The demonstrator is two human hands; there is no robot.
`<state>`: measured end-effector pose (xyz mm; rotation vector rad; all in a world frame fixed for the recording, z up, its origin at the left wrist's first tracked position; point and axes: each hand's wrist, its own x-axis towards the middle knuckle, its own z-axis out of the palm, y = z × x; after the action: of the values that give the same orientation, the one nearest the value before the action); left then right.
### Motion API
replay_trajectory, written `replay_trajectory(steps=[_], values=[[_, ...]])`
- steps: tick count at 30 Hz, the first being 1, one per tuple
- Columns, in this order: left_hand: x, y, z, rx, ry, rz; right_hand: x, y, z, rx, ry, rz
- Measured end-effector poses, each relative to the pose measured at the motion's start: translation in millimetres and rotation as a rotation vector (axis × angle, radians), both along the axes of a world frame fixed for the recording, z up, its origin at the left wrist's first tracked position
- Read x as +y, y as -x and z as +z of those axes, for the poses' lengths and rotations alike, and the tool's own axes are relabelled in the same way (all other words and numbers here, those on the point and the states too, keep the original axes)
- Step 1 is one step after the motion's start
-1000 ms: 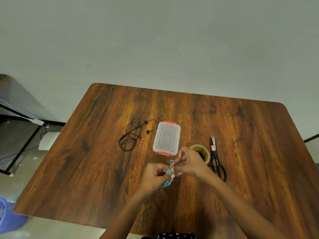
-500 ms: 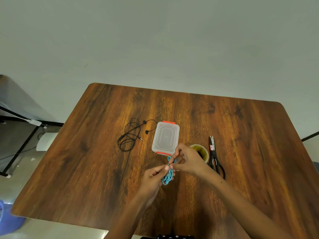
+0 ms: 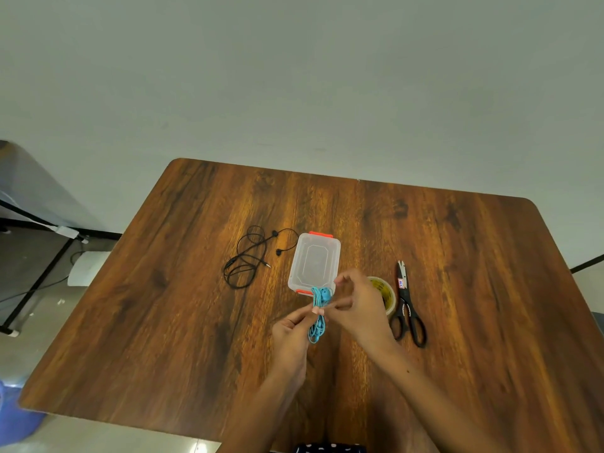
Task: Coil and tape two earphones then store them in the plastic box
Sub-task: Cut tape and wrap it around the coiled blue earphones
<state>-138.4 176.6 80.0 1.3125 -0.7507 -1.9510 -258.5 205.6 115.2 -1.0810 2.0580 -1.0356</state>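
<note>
We are holding the blue earphone (image 3: 317, 317), coiled into a long bundle, above the tabletop (image 3: 457, 289) just in front of the closed plastic box (image 3: 314, 262): our left hand (image 3: 292, 335) is pinching its middle, and our right hand (image 3: 358, 308), fingers curled, is pinching it at the same spot. We are leaving the black earphone (image 3: 248, 256) lying loose left of the box, with the tape roll (image 3: 384, 291) and scissors (image 3: 407, 305) lying to its right.
</note>
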Motion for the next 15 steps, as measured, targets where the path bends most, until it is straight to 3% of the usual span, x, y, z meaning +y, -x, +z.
replay_trajectory(steps=[3,11,15], values=[[0.1,2.1,1.9,0.007,0.011,0.058,-0.1,0.7,-1.8,0.088,-0.025,-0.047],[-1.4,-1.5,8.4,-0.058,0.175,0.042,3.7,-1.6,0.2,-0.398,-0.095,-0.033],[-0.1,-0.6,9.6,-0.078,0.192,0.061,3.2,-3.6,-3.6,-0.431,-0.043,-0.119]])
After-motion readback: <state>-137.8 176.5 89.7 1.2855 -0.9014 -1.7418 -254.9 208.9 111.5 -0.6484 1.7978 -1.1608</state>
